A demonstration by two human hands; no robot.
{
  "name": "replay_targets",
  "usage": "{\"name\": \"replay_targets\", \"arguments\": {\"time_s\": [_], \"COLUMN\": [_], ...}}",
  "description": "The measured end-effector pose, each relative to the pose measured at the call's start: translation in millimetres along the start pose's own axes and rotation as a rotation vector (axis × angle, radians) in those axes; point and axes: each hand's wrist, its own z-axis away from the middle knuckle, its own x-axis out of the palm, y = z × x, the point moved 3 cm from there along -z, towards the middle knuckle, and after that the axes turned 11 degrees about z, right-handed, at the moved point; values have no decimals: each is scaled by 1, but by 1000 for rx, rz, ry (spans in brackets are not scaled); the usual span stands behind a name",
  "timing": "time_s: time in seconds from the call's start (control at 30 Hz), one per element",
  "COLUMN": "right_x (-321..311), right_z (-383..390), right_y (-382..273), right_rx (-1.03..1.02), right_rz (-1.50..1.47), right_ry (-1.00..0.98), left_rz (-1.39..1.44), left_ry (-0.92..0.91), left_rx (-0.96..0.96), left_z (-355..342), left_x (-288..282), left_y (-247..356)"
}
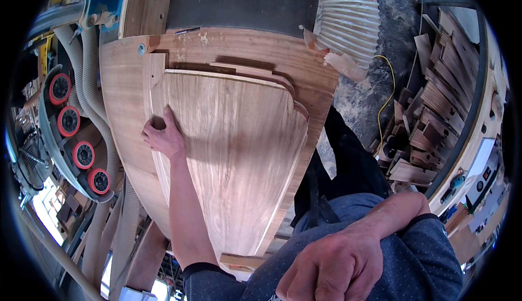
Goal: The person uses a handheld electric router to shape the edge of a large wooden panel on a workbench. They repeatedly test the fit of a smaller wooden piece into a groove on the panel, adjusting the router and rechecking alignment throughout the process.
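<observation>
A pale wooden panel with shaped corners lies on a larger wooden board, over pieces with similarly shaped edges. My left hand is at the panel's left edge, thumb on the top face and fingers curled at the edge. My right hand is close to the camera in front of my body, low in the view, with its fingers curled; whether anything is inside them is hidden. A thin strip lies along the panel's far edge, and a slim pen-like item lies beyond it.
A dark inset surface is beyond the board. A ribbed hose, a yellow cord and stacked wood offcuts are on the right. A machine with red-rimmed wheels and more hoses stand on the left.
</observation>
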Motion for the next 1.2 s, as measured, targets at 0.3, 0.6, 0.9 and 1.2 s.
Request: {"name": "replay_targets", "arguments": {"time_s": [0.3, 0.6, 0.9, 1.2], "right_x": [11, -4, 2, -32], "right_z": [9, 17, 19, 60], "right_y": [10, -6, 1, 16], "right_rx": [-210, -53, -48, 131], "right_rz": [-109, -27, -105, 379], "right_ry": [38, -35, 21, 183], "left_rz": [9, -9, 5, -23], "left_ry": [-9, 10, -3, -3], "left_rx": [-9, -10, -7, 28], "left_z": [-1, -1, -1, -4], "left_x": [1, 2, 2, 3], "left_y": [0, 0, 1, 1]}}
